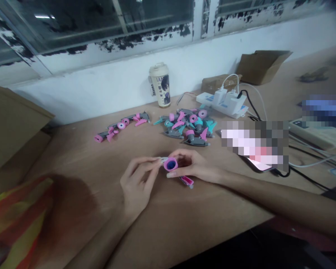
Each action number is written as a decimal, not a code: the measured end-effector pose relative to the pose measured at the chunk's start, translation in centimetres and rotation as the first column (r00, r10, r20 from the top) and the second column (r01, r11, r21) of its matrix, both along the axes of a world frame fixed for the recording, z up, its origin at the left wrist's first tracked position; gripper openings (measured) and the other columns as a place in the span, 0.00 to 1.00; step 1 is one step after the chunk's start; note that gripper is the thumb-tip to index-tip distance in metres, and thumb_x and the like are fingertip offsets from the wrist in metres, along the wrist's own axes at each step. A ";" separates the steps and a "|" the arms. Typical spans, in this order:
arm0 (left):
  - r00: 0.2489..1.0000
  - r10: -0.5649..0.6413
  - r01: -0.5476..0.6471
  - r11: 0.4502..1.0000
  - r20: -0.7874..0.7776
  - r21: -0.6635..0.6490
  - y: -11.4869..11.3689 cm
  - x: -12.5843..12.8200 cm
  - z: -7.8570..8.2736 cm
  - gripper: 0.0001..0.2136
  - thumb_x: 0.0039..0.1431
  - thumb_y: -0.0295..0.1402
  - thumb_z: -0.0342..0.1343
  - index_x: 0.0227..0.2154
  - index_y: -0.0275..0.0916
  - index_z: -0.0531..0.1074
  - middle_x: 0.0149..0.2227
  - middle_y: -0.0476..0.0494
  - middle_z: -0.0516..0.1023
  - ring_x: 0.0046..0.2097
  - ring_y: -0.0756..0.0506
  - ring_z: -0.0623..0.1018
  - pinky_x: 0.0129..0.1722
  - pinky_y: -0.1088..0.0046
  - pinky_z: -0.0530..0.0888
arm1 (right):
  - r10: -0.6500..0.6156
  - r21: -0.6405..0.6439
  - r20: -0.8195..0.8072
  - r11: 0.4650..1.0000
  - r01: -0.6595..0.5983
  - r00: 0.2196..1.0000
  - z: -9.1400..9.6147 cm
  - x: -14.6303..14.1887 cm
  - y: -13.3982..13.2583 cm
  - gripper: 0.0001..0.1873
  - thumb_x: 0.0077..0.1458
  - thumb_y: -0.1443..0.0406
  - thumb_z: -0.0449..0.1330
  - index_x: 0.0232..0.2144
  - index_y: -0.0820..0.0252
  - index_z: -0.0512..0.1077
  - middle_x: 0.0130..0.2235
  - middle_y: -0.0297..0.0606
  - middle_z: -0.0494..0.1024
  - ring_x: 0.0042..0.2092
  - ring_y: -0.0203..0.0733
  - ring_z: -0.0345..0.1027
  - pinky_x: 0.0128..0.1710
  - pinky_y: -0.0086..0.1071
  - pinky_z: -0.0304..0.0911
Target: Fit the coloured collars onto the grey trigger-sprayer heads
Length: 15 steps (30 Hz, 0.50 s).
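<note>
My right hand [192, 166] is closed round a small pink round plastic part [170, 164] with a blue centre, held just above the wooden table [81, 164]. A pink and grey piece [187, 181] sticks out under that hand. My left hand [138, 183] pinches a small grey tip at the left side of the pink part. Both hands meet over the middle of the table.
Behind the hands lie a heap of pink, teal and grey plastic parts [189, 127] and a smaller row of pink and grey parts [121, 126]. A coffee cup [160, 85], a white power strip [222, 101] with cables, cardboard boxes [14, 123] and a phone stand around.
</note>
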<state>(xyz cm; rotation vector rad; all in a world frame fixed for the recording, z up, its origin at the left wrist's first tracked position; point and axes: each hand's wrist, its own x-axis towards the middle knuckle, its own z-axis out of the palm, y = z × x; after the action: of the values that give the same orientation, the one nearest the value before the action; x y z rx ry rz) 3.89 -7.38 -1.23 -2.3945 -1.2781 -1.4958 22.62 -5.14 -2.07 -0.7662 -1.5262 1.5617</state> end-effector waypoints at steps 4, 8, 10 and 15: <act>0.985 -0.138 0.140 0.990 -0.099 0.017 -0.1 0.2 0.4 0.11 0.54 0.23 0.57 0.38 0.45 0.74 0.35 0.49 0.75 0.37 0.48 0.75 0.36 0.67 0.75 | 0.068 0.013 -0.039 0.998 -0.068 0.997 -0.2 0.0 0.0 0.16 0.39 0.66 0.69 0.33 0.59 0.70 0.33 0.32 0.76 0.37 0.35 0.72 0.40 0.31 0.68; 0.961 -0.214 0.223 0.974 -0.176 0.032 0.1 0.4 1.0 0.14 0.52 0.21 0.58 0.40 0.45 0.73 0.35 0.48 0.75 0.37 0.47 0.75 0.36 0.67 0.74 | 0.084 0.007 -0.046 0.996 -0.084 0.995 -0.3 0.2 0.2 0.15 0.39 0.65 0.69 0.31 0.59 0.71 0.31 0.31 0.75 0.35 0.35 0.71 0.37 0.31 0.69; 0.953 -0.225 0.239 0.970 -0.203 0.045 0.1 0.4 1.1 0.14 0.51 0.20 0.58 0.38 0.43 0.73 0.34 0.47 0.75 0.37 0.47 0.74 0.36 0.67 0.74 | 0.075 0.005 -0.037 0.997 -0.075 0.997 -0.3 0.3 0.2 0.15 0.38 0.66 0.69 0.31 0.60 0.71 0.31 0.31 0.76 0.35 0.35 0.71 0.37 0.31 0.69; 0.966 -0.202 0.213 0.976 -0.162 0.049 -0.1 0.6 1.1 0.10 0.49 0.20 0.58 0.32 0.41 0.72 0.32 0.47 0.73 0.35 0.47 0.73 0.35 0.67 0.73 | 0.065 0.058 -0.011 0.996 -0.065 0.998 -0.2 0.5 0.3 0.18 0.36 0.65 0.70 0.33 0.61 0.73 0.34 0.34 0.77 0.37 0.36 0.71 0.41 0.32 0.68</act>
<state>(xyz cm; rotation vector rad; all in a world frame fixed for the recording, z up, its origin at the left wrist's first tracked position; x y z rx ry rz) 4.49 -7.43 -0.17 -2.6099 -0.9575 -1.3384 23.11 -4.89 -2.29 -0.6792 -1.5938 1.5600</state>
